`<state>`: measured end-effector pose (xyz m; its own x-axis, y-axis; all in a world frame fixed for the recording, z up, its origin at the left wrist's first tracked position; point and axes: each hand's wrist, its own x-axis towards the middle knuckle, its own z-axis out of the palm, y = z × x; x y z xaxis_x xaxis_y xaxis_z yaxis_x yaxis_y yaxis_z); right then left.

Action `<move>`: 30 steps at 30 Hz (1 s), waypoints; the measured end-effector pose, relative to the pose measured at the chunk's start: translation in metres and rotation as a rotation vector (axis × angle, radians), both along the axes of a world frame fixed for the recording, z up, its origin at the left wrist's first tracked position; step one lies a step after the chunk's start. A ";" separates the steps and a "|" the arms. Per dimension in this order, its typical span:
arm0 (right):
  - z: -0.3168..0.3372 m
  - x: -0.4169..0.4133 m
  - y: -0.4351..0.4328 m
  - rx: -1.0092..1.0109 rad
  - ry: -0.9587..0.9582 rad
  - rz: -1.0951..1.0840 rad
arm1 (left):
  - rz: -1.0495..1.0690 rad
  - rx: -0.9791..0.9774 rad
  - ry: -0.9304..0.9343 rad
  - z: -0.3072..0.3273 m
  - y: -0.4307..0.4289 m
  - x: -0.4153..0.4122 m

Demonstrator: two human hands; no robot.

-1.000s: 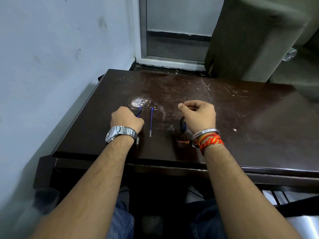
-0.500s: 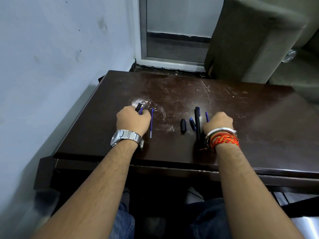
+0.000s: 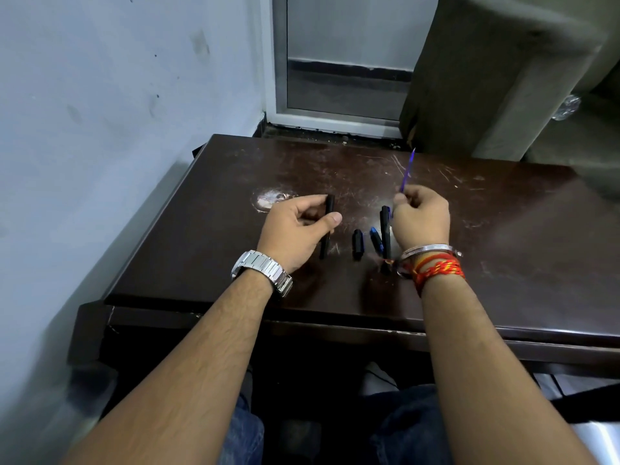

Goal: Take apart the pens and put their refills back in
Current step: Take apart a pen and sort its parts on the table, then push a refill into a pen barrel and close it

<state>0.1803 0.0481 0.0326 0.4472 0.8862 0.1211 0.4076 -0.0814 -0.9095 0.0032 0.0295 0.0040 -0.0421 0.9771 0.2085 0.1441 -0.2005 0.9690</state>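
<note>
My left hand (image 3: 295, 229) grips a black pen barrel (image 3: 327, 229), held lengthwise just above the dark table (image 3: 503, 229). My right hand (image 3: 419, 216) pinches a thin blue refill (image 3: 407, 171), whose tip points up and away. Between the hands lie a short black cap (image 3: 358, 245), a blue-and-black pen piece (image 3: 376, 239) and a second black barrel (image 3: 385, 229), right beside my right hand. The lower end of that barrel is hidden near my wrist.
A pale wall runs along the table's left side. Behind the table stand a glass door (image 3: 345, 62) and an upholstered seat (image 3: 496, 72). A whitish worn patch (image 3: 268, 199) marks the tabletop left of my left hand. My knees are under the near edge.
My left hand has lifted a black barrel off the table and turned palm-inward. My right hand has picked up the blue refill and raised it, tip upward. The other refill is out of sight.
</note>
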 end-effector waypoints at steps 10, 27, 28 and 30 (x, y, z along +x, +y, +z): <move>0.006 -0.028 -0.007 0.279 0.636 0.299 | -0.125 -0.032 0.066 0.002 -0.008 0.003; -0.005 -0.042 -0.011 0.141 0.253 0.410 | -0.071 0.045 0.103 0.003 -0.010 -0.001; -0.006 -0.041 -0.011 0.142 0.236 0.406 | -0.075 0.040 0.090 0.003 -0.010 -0.001; -0.007 -0.041 -0.010 0.168 0.219 0.376 | -0.073 0.018 0.054 0.001 -0.009 0.000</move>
